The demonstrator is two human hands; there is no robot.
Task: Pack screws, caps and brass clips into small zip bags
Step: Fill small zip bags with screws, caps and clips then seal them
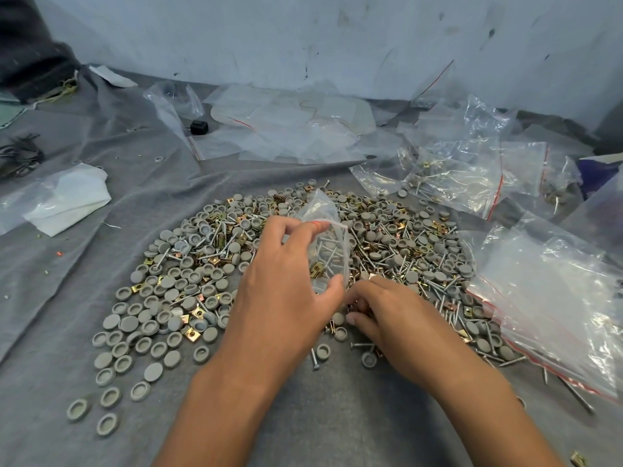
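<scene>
Surroundings: grey felt-like cloth (pixel 84 271) covers the work surface, wrinkled at left. Flat clear zip bags (pixel 290 126) with red seal lines lie spread at the far middle; filled bags (pixel 455 176), crinkled and glossy, sit far right; a stack of empty bags (pixel 553 298) lies at the right edge, overlapping the pile's rim. Folded white sheet in plastic (pixel 64 200) at left. Small black object (pixel 199 127) near the far bags (cannot tell what it is). Scuffed pale wall (pixel 337 35) behind.

Pile (pixel 209 264): a broad mound at centre, mixed round grey caps (pixel 129 323), thin silvery screws (pixel 435 288) and square brass clips (pixel 199 312). Loose caps trail toward the near left.

Left hand (pixel 286 281): raised over the pile's middle, back toward camera, thumb and fingers pinching a small clear bag (pixel 327 237) at its mouth. The bag hangs partly in front of the pile; several screws and one brass clip show through it.

Right hand (pixel 387 315): low on the pile's near edge, just right of the left thumb, fingers curled down into the parts. What they grasp is hidden.
</scene>
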